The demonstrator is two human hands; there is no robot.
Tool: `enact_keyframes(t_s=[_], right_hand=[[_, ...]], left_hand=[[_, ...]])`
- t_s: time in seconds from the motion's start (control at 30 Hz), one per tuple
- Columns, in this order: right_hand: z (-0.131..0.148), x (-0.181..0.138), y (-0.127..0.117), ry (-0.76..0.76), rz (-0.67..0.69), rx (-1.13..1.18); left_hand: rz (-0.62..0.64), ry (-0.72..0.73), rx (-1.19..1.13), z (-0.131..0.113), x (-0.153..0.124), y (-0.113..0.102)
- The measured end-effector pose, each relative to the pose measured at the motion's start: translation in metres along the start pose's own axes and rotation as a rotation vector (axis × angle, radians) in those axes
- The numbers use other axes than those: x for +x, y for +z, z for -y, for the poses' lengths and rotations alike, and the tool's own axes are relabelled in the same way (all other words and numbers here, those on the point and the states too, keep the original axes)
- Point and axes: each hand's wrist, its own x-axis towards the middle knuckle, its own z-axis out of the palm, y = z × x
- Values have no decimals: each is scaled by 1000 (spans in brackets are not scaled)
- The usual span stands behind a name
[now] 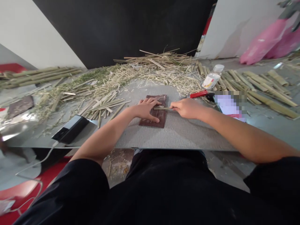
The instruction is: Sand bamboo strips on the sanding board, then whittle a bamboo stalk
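A: Start at the left end of the counter. Anything worth noting?

B: Bamboo poles along the back edge, probably to save working room; in front of them, a brown scrap. Then, at the front edge, a black box with a white cable, perhaps placed there to let the cable hang freely.

A: And toward the middle?

B: Short strips in a loose fan, with shavings banked toward the back edge, apparently to leave space for handwork.

A: On to the hands, then.

B: See the left hand spread flat on a brown pad, mid-counter, in from the front edge. Open grip, likely pressing to stop the pad sliding. Between thumb and fingers, a thin strip across the pad. Just off the pad's right side, find the right hand, with a grip closed around the strip's right end, presumably to steer it.

A: Anything in the way?

B: Close behind the right wrist, a red-handled tool, too blurred to identify, and beside it a phone; likely to crowd any wide swing. Farther back, a capped bottle; then split bamboo toward the right edge, and a pink covering by the back right corner.
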Motion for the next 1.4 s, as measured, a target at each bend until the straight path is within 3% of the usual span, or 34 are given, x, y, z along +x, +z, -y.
enact_keyframes(t_s=[0.1, 0.53, 0.67, 0.8, 0.93, 1.07, 1.2, 1.3, 1.4], right_hand=[[1, 0, 1, -11, 44, 74], [1, 3, 3, 33, -18, 85], [0, 4, 5, -76, 49, 159], [-3, 8, 11, 5, -27, 168], [0, 10, 13, -96, 18, 193], [4, 12, 11, 7, -28, 150], [7, 14, 13, -109, 5, 203], [8, 17, 16, -34, -32, 196], [9, 20, 17, -105, 3, 221]], left_hand=[[9, 3, 15, 0, 0, 0], [-33, 7, 14, 1, -2, 3], [-13, 10, 20, 0, -2, 1], [-14, -5, 26, -1, -2, 0], [-10, 7, 36, 0, 0, 1], [-13, -4, 33, 2, 1, 3], [-22, 16, 36, 3, 3, 4], [-24, 1, 35, 3, 4, 5], [-23, 15, 41, 4, 5, 5]])
